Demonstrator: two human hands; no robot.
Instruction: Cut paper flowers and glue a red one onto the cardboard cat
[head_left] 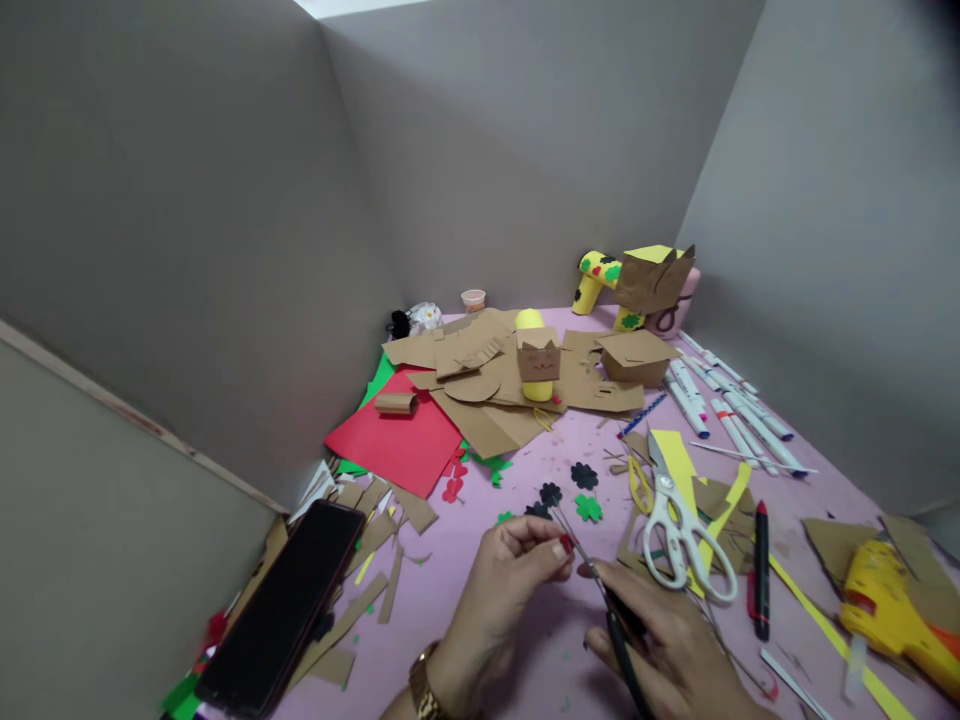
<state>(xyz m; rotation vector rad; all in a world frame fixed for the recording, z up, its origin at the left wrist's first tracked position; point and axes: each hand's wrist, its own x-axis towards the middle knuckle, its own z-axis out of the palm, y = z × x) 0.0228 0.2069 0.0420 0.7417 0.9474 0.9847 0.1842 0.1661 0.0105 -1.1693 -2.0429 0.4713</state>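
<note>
My left hand point(504, 575), with a gold watch at the wrist, has thumb and fingers pinched together on a small red piece point(566, 544), mostly hidden by the fingertips. In my right hand point(660, 625) are black-handled scissors point(622, 640), the fingers closed round the handles. Their thin blades point up and away, passing right beside the red piece; whether they touch it I cannot tell. Just beyond the hands lie black flower-shaped cutouts point(583, 475) and a green clover cutout point(589, 508). Red cutouts point(453, 488) lie farther left.
White-handled scissors point(679, 540), a black-and-red marker point(762, 570) and a yellow glue gun point(892, 615) are at right. A phone point(289, 600) lies left among cardboard scraps. Behind are red paper point(397, 430), cardboard sheets point(495, 420), a cat-faced cardboard figure point(538, 362) and several white markers point(757, 415).
</note>
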